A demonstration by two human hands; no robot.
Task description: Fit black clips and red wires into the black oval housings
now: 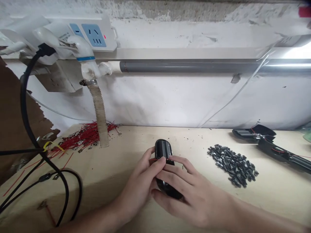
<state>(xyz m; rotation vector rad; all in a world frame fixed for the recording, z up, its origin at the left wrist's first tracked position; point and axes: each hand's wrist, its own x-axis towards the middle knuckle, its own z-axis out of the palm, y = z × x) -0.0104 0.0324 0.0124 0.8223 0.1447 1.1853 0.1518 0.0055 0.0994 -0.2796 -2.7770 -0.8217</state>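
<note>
Both my hands meet at the middle of a pale plywood bench [126,145], gripping a black plastic battery holder [164,150] that stands on end with ribbed slots at its top. My left hand [138,181] wraps its near side, fingers across the front. My right hand [184,191] holds it from the right, fingers over its middle and thumb under a rounded black lower part [170,189]. A thin red wire shows at the holder's left edge. Much of its body is hidden by my fingers.
Right of my hands lies a heap of small black metal parts [230,165], with black wired housings [274,149] beyond. At left are red wires with metal terminals [82,137] and black cables [24,113]. A power strip [94,35], grey pipe [194,66] and ribbed hose [99,110] occupy the wall.
</note>
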